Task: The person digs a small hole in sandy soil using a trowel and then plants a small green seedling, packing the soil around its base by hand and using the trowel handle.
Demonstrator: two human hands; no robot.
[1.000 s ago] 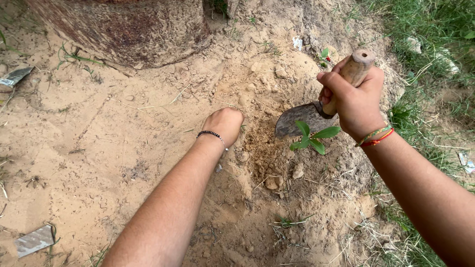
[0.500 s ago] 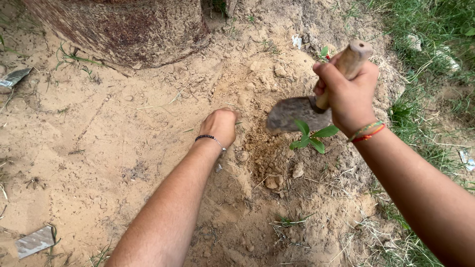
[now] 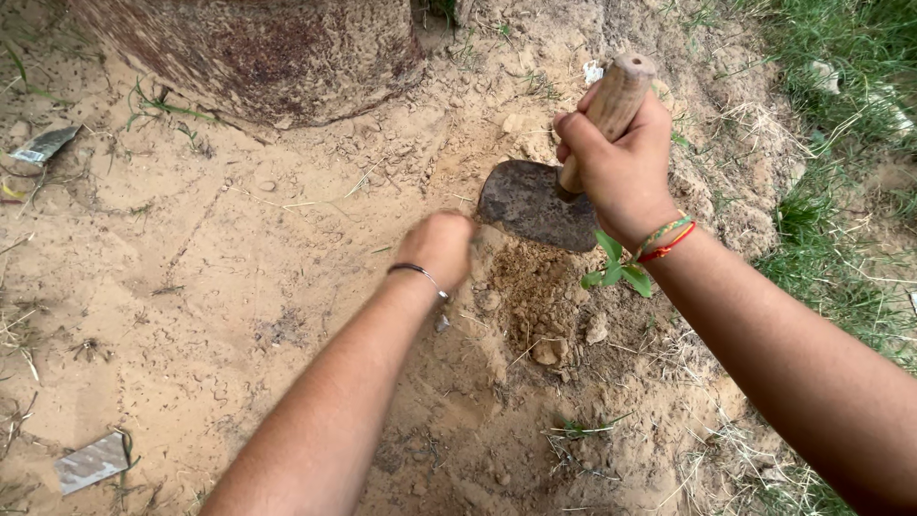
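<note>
- Wooden handle (image 3: pixel 616 91) is gripped by the right hand (image 3: pixel 616 172), fingers wrapped tight around it; the handle's long axis is tilted, its end pointing up and away.
- From that fist the dark metal blade (image 3: pixel 535 203) is carried to the left, flat side up, held over the loose soil (image 3: pixel 535 291) at the pit's far edge.
- Just beside the blade the left hand (image 3: pixel 441 244) is curled into a loose fist at the pit's left rim; it is blurred, and whether anything is pinched cannot be told.
- A small green seedling (image 3: pixel 616 268) is seen under the right wrist, nearer the right hand than the left.
- Scraps of silvery wrapper lie well apart: one (image 3: pixel 91 462) low on the left, one (image 3: pixel 43 143) high on the left, on sand by a rusty drum (image 3: pixel 258 57).
</note>
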